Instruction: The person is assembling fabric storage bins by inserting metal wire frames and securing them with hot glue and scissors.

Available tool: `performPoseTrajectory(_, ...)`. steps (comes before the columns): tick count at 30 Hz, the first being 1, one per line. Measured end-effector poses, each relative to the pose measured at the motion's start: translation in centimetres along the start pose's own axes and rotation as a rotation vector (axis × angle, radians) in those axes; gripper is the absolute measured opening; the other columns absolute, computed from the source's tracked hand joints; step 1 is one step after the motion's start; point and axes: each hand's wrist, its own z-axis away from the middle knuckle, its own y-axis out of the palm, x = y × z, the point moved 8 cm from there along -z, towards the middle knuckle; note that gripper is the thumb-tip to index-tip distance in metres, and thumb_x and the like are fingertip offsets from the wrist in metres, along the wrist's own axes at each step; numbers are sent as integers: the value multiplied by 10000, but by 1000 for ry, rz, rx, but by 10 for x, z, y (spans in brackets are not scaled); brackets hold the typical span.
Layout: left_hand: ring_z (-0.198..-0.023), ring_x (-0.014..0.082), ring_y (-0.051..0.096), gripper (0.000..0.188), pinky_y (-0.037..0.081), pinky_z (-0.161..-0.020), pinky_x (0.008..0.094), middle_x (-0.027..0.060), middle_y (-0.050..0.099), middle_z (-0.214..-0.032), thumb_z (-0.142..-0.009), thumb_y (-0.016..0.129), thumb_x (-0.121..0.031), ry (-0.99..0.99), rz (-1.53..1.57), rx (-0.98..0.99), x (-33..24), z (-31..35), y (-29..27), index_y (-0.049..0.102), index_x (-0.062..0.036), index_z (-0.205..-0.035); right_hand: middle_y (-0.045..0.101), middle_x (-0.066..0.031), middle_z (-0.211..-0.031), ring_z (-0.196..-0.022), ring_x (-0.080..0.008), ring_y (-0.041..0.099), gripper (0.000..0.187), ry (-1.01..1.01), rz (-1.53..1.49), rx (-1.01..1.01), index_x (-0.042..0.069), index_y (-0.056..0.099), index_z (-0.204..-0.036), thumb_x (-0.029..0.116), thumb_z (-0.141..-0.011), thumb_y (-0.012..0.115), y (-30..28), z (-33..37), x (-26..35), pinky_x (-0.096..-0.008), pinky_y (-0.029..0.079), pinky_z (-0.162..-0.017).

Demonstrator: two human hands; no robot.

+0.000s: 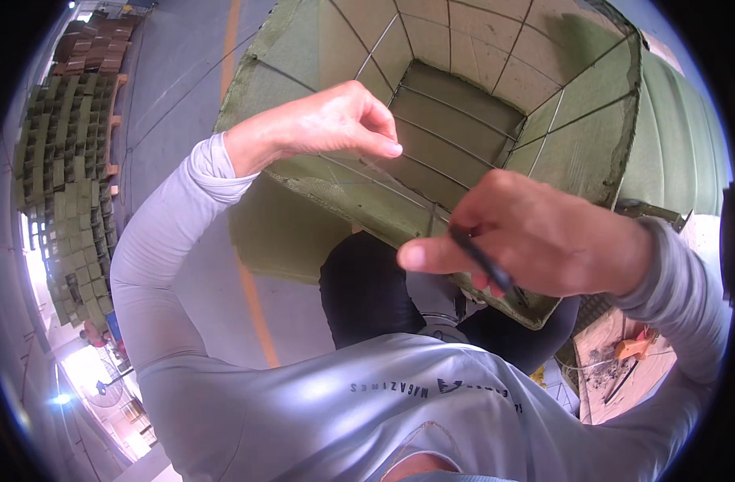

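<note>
A large green open-topped box [580, 136], lined with pale panels and crossed by thin metal wires [436, 132], leans toward me over my dark-trousered knees. My left hand [335, 120] is raised above its near left side, thumb and fingertips pinched together. Anything in that pinch is too small to make out. Lower and to the right, my right hand [552, 233] is closed around a slim black-handled tool [486, 261], over the box's near edge. The fingers hide part of this tool, so its exact kind does not show.
Stacks of green box-like pieces [70, 169] stand at the far left, with reddish ones [98, 44] behind. A ribbed green form [681, 136] lies beyond the box at right. An orange tool [634, 347] rests on a board at lower right. An orange line [255, 309] crosses the floor.
</note>
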Motion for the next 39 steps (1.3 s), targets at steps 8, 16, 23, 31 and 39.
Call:
performPoseTrajectory(8, -676, 74, 493, 284, 406, -650, 251, -10, 564, -668, -810, 687, -262, 55, 25, 5, 6, -2, 0, 636, 10, -744, 456, -106, -451, -436, -228, 486, 643, 157, -41, 128, -36, 534, -520, 513, -849, 592, 21, -56, -7, -344, 430, -500)
performPoseTrajectory(16, -687, 77, 511, 269, 421, -677, 261, 0, 583, -674, -810, 686, -242, 100, 54, 13, 9, -5, 3, 638, 16, -748, 545, -253, -574, -671, -405, 619, 747, 483, -54, 407, -121, 532, -572, 578, -833, 541, 30, -51, -16, -444, 508, -676)
performPoseTrajectory(23, -691, 79, 515, 260, 422, -685, 258, 6, 586, -675, -809, 684, -233, 94, 40, 6, 10, -5, 2, 638, 17, -754, 560, -183, -606, -649, -330, 611, 501, 442, -27, 386, -30, 621, -798, 462, -875, 572, 39, -54, -21, -410, 475, -660)
performPoseTrajectory(31, -688, 81, 515, 246, 421, -679, 258, 3, 579, -671, -805, 684, -220, 97, 44, 3, 12, -5, 4, 637, 14, -746, 541, -203, -587, -608, -370, 579, 515, 434, -150, 388, -66, 585, -745, 426, -893, 559, 41, -54, -21, -429, 471, -630)
performPoseTrajectory(39, -685, 84, 514, 251, 421, -669, 259, 6, 579, -671, -804, 688, -225, 97, 44, 15, 15, -5, 5, 637, 14, -746, 524, -214, -556, -557, -373, 561, 543, 402, -121, 326, -80, 568, -675, 419, -889, 571, 39, -56, -20, -430, 462, -570)
